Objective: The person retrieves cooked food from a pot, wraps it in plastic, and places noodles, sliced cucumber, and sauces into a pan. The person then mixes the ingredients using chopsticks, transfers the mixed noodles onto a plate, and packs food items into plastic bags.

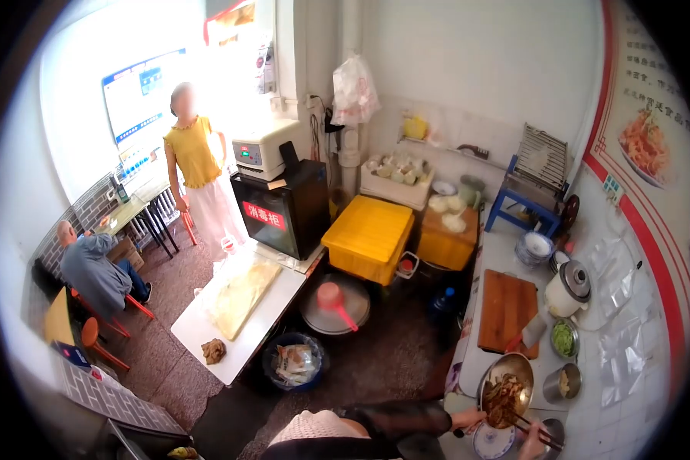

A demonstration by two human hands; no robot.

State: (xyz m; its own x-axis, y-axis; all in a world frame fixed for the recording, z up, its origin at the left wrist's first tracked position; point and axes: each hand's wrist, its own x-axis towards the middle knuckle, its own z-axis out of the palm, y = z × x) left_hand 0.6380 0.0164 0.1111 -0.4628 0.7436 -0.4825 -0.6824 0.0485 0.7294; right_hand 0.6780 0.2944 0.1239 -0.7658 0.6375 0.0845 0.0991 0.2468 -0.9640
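My left hand (468, 419), below a dark sleeve, is closed at the near edge of a metal pan (519, 366), seemingly round its handle. The pan is tilted over a white plate with a blue pattern (492, 443). Brown food in strips (504, 395) lies in its lower part. Long chopsticks (540, 432) are gripped in my right hand (532, 443), their tips at the food by the pan's rim. A cleaver (533, 332) rests partly on the wooden cutting board (507, 307) beyond the pan.
Right of the pan stand a bowl of chopped greens (564, 338), a metal pot (563, 382) and a rice cooker (568, 289). A lined bin (294, 360) is on the floor. Across the room, one person (192, 157) stands and another (100, 264) sits.
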